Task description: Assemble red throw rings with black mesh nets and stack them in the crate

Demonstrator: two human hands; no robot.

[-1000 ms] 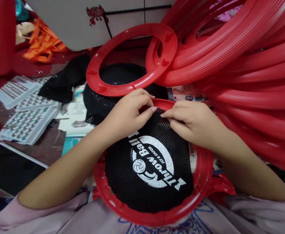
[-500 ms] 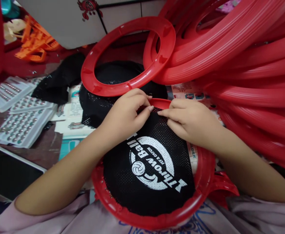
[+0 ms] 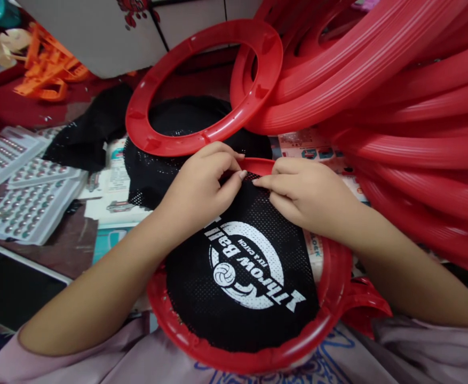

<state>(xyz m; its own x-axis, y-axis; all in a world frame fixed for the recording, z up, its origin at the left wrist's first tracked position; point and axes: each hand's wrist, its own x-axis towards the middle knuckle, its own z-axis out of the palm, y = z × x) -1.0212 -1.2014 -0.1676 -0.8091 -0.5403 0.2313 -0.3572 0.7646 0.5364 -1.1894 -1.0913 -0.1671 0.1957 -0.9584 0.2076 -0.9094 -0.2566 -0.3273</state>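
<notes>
lying bodyward of left hand (image 3: 209,181) (pinching its edge) and right hand (image 3: 308,192) (grip unclear): black mesh (image 3: 239,269)

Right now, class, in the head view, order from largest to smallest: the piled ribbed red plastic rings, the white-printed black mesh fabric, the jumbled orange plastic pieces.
1. Piled red rings
2. Printed black mesh
3. Orange pieces

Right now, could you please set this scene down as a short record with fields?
Left hand: at the far edge of the printed black mesh, grip unclear
Right hand: touching the same mesh
Around mesh: red ring
Beyond hands: second red ring over more black mesh
Right side: stacked red rings
Left side: trays of shiny balls, black-screened device
</notes>
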